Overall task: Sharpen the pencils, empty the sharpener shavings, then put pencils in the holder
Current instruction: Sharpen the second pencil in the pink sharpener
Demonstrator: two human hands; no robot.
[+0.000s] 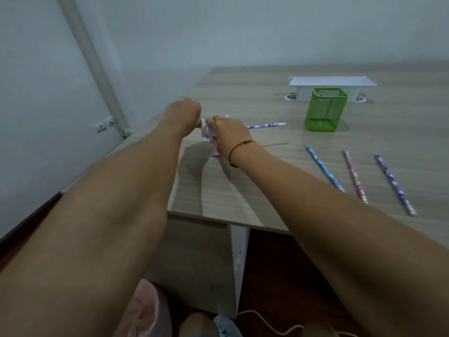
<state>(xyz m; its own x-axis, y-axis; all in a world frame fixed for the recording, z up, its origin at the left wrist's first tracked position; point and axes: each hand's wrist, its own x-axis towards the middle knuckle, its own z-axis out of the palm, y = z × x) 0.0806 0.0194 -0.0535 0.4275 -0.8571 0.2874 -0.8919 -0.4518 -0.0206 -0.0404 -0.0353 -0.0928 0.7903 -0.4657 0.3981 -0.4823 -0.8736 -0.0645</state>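
A small lilac sharpener [211, 136] stands near the table's left edge, mostly hidden by my hands. My right hand [227, 132] presses down on its top and holds it. My left hand [183, 115] is closed at the sharpener's left side, apparently on its crank, which I can barely see. A purple patterned pencil [266, 125] sticks out of the sharpener to the right, level with the table. Three more pencils lie on the table at the right: a blue one [324, 168], a pink one [355, 176] and a purple one [394, 184]. The green mesh holder [325, 109] stands behind them.
A white box [331, 87] sits at the back of the wooden table [243, 195] behind the holder. The wall and a white pipe [97, 66] are on the left. Under the table lie a pink bag [145, 310] and a pink cord [272, 324].
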